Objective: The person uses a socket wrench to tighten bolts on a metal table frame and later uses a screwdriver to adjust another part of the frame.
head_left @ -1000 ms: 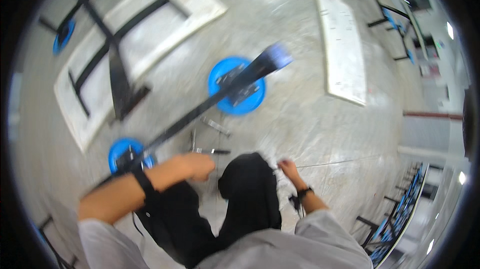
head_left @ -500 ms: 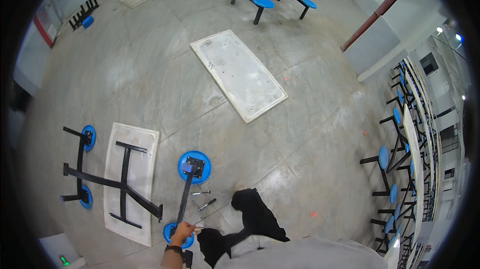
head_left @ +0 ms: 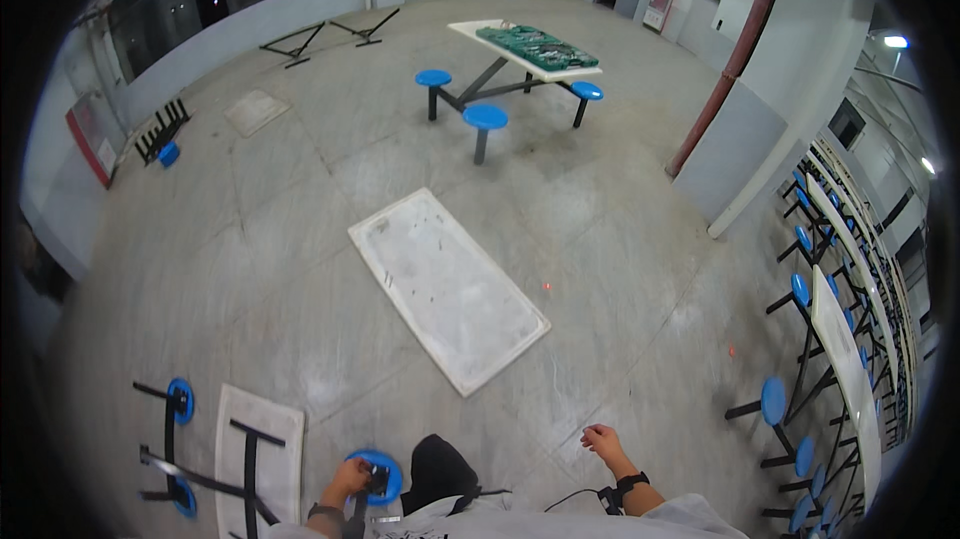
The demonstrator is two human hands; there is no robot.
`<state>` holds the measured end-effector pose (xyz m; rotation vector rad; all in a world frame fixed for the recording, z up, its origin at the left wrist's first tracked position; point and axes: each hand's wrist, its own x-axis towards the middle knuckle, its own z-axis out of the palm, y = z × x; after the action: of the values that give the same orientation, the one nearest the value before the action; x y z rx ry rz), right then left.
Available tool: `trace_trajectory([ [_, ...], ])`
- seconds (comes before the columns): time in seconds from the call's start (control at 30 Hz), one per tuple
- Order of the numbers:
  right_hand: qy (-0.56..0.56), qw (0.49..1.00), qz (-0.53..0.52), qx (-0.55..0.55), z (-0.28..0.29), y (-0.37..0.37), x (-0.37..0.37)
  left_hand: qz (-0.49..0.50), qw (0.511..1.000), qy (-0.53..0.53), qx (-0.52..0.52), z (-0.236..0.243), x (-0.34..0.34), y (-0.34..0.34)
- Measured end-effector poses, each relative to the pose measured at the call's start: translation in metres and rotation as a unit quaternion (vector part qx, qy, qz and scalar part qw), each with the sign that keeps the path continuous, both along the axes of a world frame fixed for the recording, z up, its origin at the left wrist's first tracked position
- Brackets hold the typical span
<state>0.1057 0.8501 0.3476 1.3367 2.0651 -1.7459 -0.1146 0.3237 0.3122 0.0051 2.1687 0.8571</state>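
Note:
A round blue stool seat point(head_left: 391, 462) lies upside down on the floor at my front left, with a black mounting bracket point(head_left: 378, 480) on its underside. My left hand point(head_left: 350, 477) is at the bracket's left side, fingers closed around the end of the black metal frame point(head_left: 356, 513). Part of that grip is hidden by the hand itself. Held out to the right over the floor, my right hand point(head_left: 602, 439) has loosely bent fingers, apart, with nothing visible in them. Each wrist wears a dark band.
To the left, a black stool frame point(head_left: 205, 482) lies across a white tabletop point(head_left: 285, 419). Another white tabletop point(head_left: 450, 289) lies ahead. Beyond it stands a table with blue seats point(head_left: 485, 118) and a green toolcase point(head_left: 540, 47). A pillar point(head_left: 740, 119) and rows of tables point(head_left: 840, 369) are at right.
My view has tilted up. The left hand has gone from the nearer blue seat to the farther one's bracket. My right hand has come into view; the hand tools on the floor no longer show.

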Motion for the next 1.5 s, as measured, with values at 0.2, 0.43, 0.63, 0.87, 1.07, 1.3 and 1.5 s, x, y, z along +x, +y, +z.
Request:
trace_trajectory([
  [0.2, -0.046, 0.998, -0.012, -0.039, -0.003, 0.068, -0.042, -0.102, 0.988, -0.104, -0.05, -0.021, -0.135, 0.132],
  [0.43, -0.207, 0.955, -0.188, -0.099, 0.055, 0.13, 0.026, -0.109, 0.988, -0.042, 0.1, 0.055, -0.273, 0.37],
  [0.63, -0.304, 0.93, -0.148, -0.145, 0.079, 0.225, -0.078, -0.008, 0.993, -0.061, 0.105, 0.037, -0.353, 0.436],
  [0.87, -0.105, 0.989, -0.041, 0.095, 0.008, 0.518, -0.228, 0.085, 0.971, -0.201, -0.097, 0.036, -0.267, 0.463],
  [1.07, -0.021, 0.998, -0.046, 0.029, 0.068, 0.64, -0.428, 0.229, 0.916, -0.286, -0.163, 0.073, -0.28, 0.563],
  [1.3, -0.189, 0.946, 0.206, 0.164, -0.011, 0.688, -0.486, 0.182, 0.969, -0.168, 0.0, 0.009, -0.45, 0.682],
  [1.5, -0.123, 0.976, 0.165, 0.07, 0.095, 0.699, -0.591, -0.008, 0.996, 0.031, 0.08, 0.043, -0.624, 0.797],
])
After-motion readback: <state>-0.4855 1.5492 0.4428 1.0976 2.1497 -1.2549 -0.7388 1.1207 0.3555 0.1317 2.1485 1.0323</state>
